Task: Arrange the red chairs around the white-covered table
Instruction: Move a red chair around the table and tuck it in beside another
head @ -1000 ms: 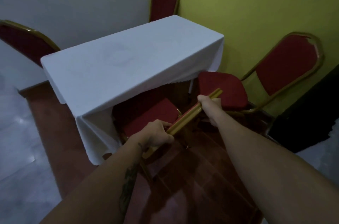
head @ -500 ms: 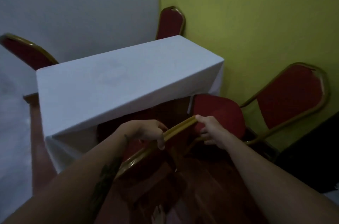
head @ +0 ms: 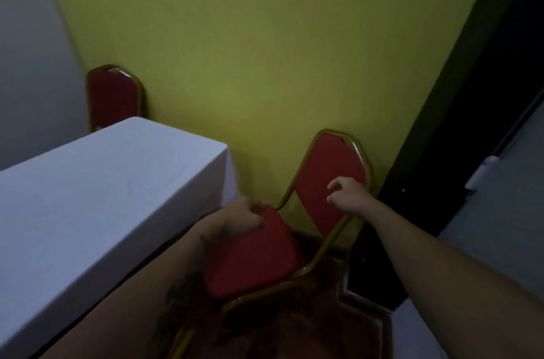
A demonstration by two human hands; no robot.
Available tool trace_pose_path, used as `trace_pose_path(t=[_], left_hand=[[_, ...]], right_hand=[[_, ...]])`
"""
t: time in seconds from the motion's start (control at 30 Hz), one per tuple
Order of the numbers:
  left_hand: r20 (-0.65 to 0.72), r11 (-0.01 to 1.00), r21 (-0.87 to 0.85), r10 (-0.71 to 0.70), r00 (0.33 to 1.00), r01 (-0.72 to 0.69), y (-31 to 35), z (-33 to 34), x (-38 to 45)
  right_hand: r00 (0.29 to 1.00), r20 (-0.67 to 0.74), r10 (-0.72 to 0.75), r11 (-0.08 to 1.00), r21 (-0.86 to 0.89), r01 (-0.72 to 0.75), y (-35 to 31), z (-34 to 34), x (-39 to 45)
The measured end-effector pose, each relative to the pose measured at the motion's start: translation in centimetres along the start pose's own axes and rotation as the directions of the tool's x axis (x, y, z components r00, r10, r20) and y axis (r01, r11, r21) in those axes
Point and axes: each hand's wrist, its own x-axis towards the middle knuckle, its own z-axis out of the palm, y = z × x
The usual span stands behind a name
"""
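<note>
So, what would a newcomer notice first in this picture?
The red chair by the yellow-green wall, low and right of centre, with two hands on or near it: the left hand on its seat, the right hand at its backrest. The white-covered table fills the left.

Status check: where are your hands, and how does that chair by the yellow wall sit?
Left hand gripping the seat's front edge; right hand open at the backrest. Red chair against the yellow wall, beside the white-covered table corner. Nothing blocking.
</note>
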Motion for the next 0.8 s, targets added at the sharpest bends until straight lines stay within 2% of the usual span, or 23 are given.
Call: trace_pose_path(t=[0.2, 0.4, 0.63, 0.8], left_hand=[[-0.088, 0.994, -0.025, 0.107, 0.99, -0.11, 6.6, 1.4, 12.0], [-0.172, 0.989, -0.07, 0.114, 0.979, -0.127, 14.5, 3.8, 23.5], [-0.127, 0.974, -0.223, -0.064, 0.99, 0.035, 20.2, 9.1, 34.0], [0.02, 0.927, -0.319, -0.2, 0.98, 0.196, 22.9, 13.5, 39.0]], right_hand=[[0.996, -0.088, 0.035, 0.999, -0.013, -0.036, 3.7, -8.2, 11.4], [0.997, -0.074, -0.003, 0.997, -0.081, -0.003, 5.7, -13.2, 24.1], [0.998, 0.052, -0.031, 0.99, -0.136, 0.038, 7.2, -13.3, 36.1], [0.986, 0.164, -0.021, 0.998, -0.052, 0.03, 8.9, -10.4, 39.7]])
